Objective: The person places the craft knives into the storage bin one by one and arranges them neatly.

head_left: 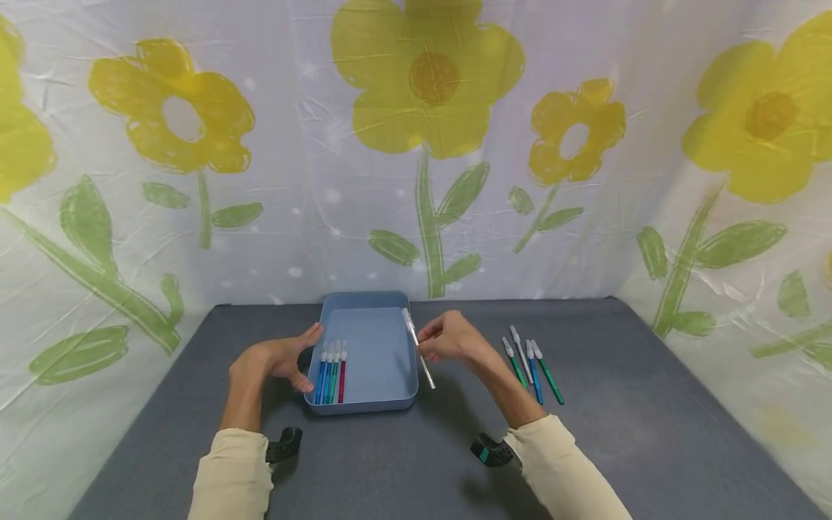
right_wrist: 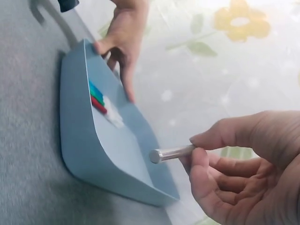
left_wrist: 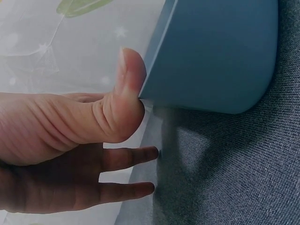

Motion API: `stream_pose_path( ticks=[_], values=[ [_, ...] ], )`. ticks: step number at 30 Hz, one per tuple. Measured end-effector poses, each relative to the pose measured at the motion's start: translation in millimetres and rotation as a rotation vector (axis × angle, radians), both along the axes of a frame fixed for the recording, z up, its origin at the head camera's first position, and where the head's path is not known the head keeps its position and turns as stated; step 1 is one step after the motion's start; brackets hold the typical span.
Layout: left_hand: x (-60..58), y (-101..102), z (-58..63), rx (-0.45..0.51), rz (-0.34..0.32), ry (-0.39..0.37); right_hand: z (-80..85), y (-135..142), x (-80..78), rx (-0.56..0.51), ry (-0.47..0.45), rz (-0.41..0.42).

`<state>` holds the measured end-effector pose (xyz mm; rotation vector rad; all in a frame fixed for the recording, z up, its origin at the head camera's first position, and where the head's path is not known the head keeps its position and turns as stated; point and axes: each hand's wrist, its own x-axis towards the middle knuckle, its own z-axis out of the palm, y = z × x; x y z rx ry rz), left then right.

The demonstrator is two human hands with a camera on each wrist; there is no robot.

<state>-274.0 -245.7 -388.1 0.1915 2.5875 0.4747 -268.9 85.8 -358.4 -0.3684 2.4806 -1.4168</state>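
Your right hand (head_left: pixel 448 338) pinches a white pen (head_left: pixel 417 347) between thumb and forefinger, the grip closed on its barrel. The pen hangs tilted over the right wall of the blue tray (head_left: pixel 370 307), cap end toward the backdrop, lower end out past the rim above the surface (head_left: pixel 650 419). The right wrist view shows the pen's silvery round end (right_wrist: pixel 156 155) poking out of your fingers (right_wrist: pixel 201 173), level with the tray's near wall (right_wrist: pixel 75 136).

Your left hand (head_left: pixel 276 361) rests against the tray's left side, fingers straight and relaxed, holding nothing. The thumb (left_wrist: pixel 126 89) presses the tray's outer corner (left_wrist: pixel 154 89), likely to keep it from sliding; the fingertips point at the surface.

The pen looks slim, white, and lighter than the rest. Five pens (head_left: pixel 330 372) already lie side by side along the tray's left wall, white caps up: blue ones, a green, a red. Four more pens (head_left: pixel 529 365) lie on the surface to the right, near your right forearm, blue and green plus one white.

Flowered cloth backdrop (head_left: pixel 429 108) behind.
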Motion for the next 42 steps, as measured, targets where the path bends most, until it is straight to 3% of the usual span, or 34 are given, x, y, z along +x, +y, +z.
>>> stream_pose_path(
  ticks=[13,21,30,42],
  values=[
    [0.5,0.5,1.3,-0.015,0.016,-0.008,-13.2,-48.2,-5.1,-0.069,-0.039,-0.048],
    [-1.6,-1.1,-0.5,0.022,-0.025,-0.002,-30.2,-78.2,-6.9,0.001,-0.034,-0.082],
    [-2.6,-2.7,-2.3,0.018,-0.022,0.004,-49.3,-102.2,-7.4,0.022,0.000,-0.099],
    [-0.9,-1.0,-1.4,0.018,-0.003,-0.004,-63.1,-120.7,-8.8,0.058,-0.087,-0.183]
  ],
)
